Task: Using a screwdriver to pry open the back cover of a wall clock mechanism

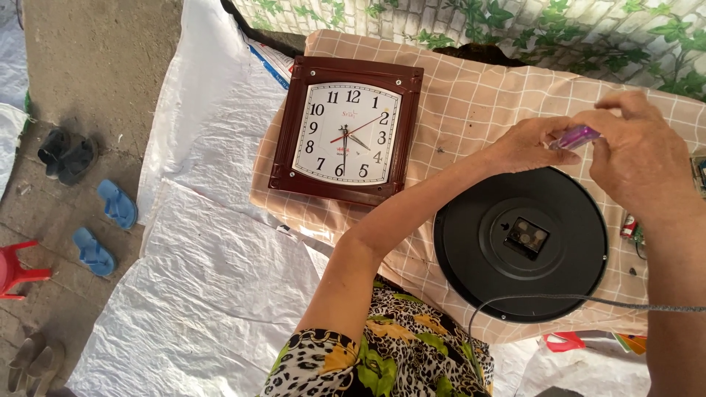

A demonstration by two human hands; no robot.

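A round black clock [471, 250] lies face down on a peach checked cloth [471, 95], its small square movement [526, 237] showing at the centre. Above its far edge my left hand [526, 143] and my right hand [638, 154] meet around a small purple translucent object [576, 137], pinched between the fingers of both. To the left lies a square dark-red wall clock [346, 131], face up, with a white dial.
A white crinkled plastic sheet [213, 257] covers the surface left of the cloth. A grey cord [559, 298] crosses the black clock's near edge. Small items [629, 226] lie at the right. Blue sandals [107, 224], dark shoes [66, 154] and a red stool [18, 268] sit on the concrete floor at left.
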